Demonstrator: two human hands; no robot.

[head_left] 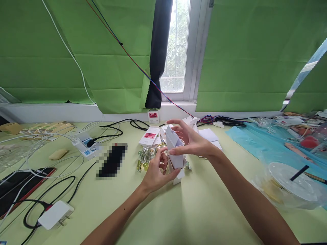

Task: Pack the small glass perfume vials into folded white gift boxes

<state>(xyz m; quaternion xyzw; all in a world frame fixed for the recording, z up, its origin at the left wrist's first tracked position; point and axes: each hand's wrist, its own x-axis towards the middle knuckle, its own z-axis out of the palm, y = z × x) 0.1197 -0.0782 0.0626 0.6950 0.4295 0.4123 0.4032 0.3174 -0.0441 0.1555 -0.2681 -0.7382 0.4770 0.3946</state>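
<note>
A small white carton (pixel 176 158) stands upright near the middle of the table, open at the top with a flap raised. My right hand (pixel 191 137) grips its upper part, thumb on the near side and fingers around the far side. Lower down, my left hand (pixel 157 170) holds the carton with its thumb along the bottom, its other fingers curled at the left side. What lies inside the carton is hidden. Just behind my left hand are shiny silver packets (pixel 145 154) and a small yellow-green piece (pixel 139 165).
White cartons with red pictures (pixel 149 136) lie behind; another (pixel 153 116) stands by the wall. Left are a power strip (pixel 85 144), tangled cables and a white charger (pixel 56 214). At right sit a lidded cup in plastic (pixel 291 180) and blue sheeting (pixel 246 139).
</note>
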